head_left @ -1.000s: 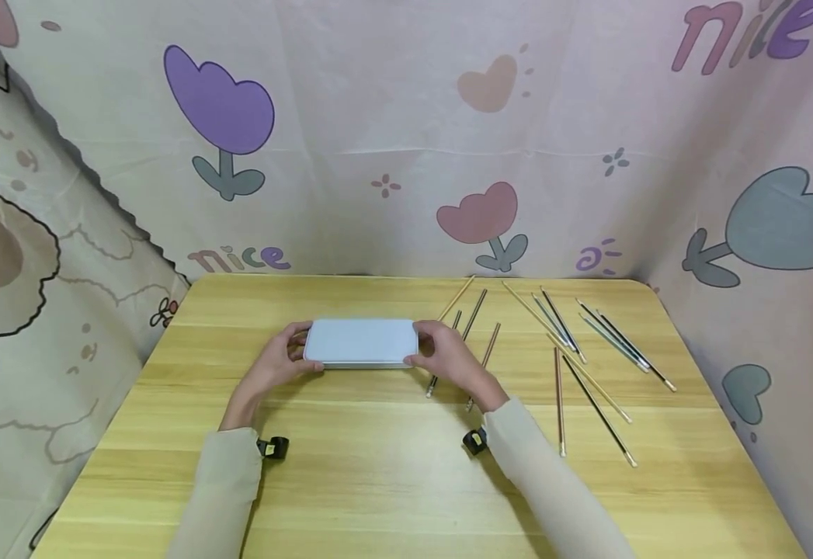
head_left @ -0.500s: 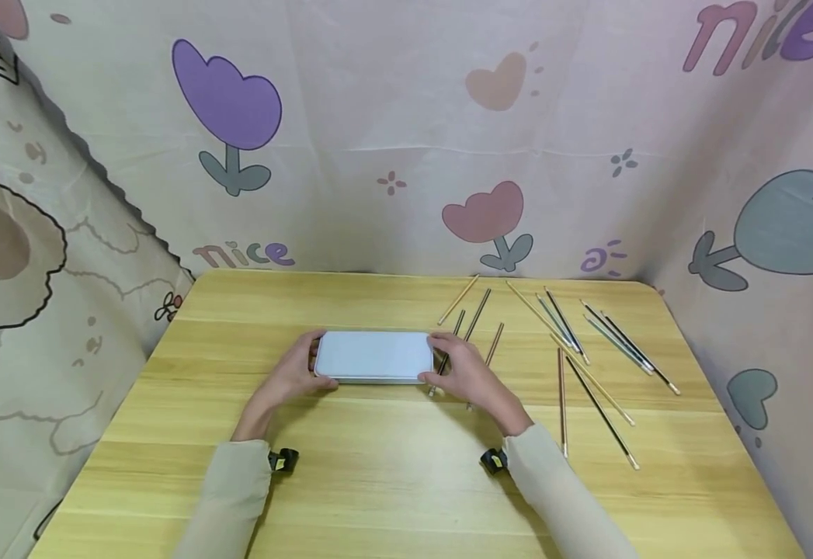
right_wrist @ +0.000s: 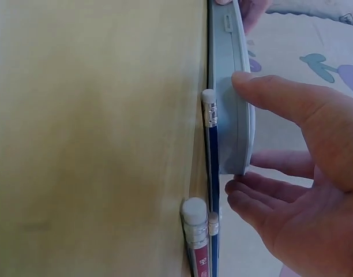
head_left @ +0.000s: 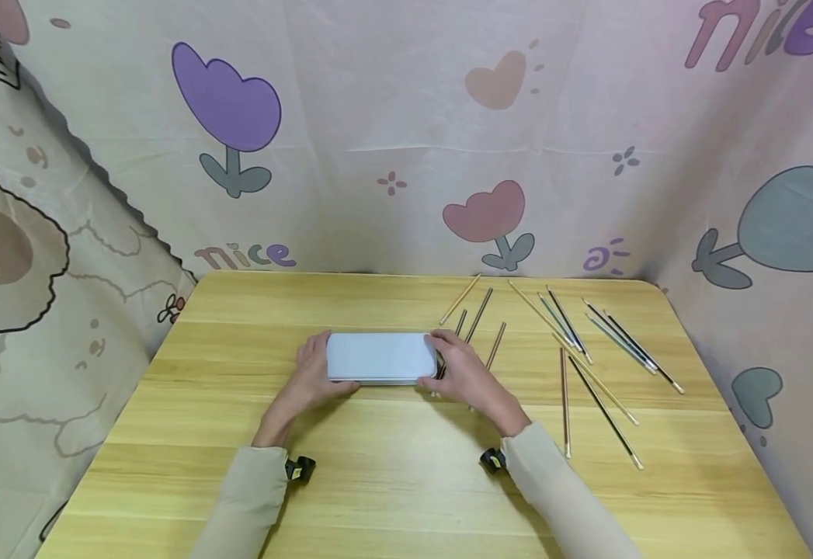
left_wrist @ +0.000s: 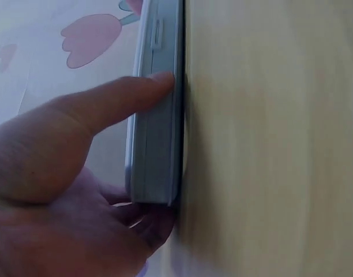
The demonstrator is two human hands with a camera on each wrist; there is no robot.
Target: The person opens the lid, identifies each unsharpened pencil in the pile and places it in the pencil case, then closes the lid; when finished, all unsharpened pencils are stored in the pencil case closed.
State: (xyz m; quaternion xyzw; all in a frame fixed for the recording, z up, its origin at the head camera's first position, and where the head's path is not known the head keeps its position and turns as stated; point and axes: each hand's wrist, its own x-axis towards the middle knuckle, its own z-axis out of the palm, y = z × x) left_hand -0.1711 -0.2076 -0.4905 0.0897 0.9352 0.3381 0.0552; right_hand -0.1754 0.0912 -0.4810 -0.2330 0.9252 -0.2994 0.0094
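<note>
A flat, pale blue pencil case [head_left: 381, 357] lies lid up near the middle of the table, long side toward me. My left hand [head_left: 310, 374] holds its left end; in the left wrist view the thumb [left_wrist: 156, 86] presses the front side and the fingers curl behind the end. At the opposite end my right hand [head_left: 467, 374] grips the case, thumb on the front and fingers around the far corner, some of them hidden. A dark blue pencil [right_wrist: 212, 144] with a white eraser lies right beside the case's end in the right wrist view.
Several pencils lie near my right hand, among them a yellow one [head_left: 460, 300] and a brown one [head_left: 497, 344]. More spread to the right, including a red pencil [head_left: 564, 404] and a black pencil [head_left: 605, 413]. A printed cloth [head_left: 350, 93] hangs behind the wooden table [head_left: 378, 497].
The pencil case has come slightly toward me and to the right, both hands with it. My left hand has shifted right, its thumb now farther along the front side.
</note>
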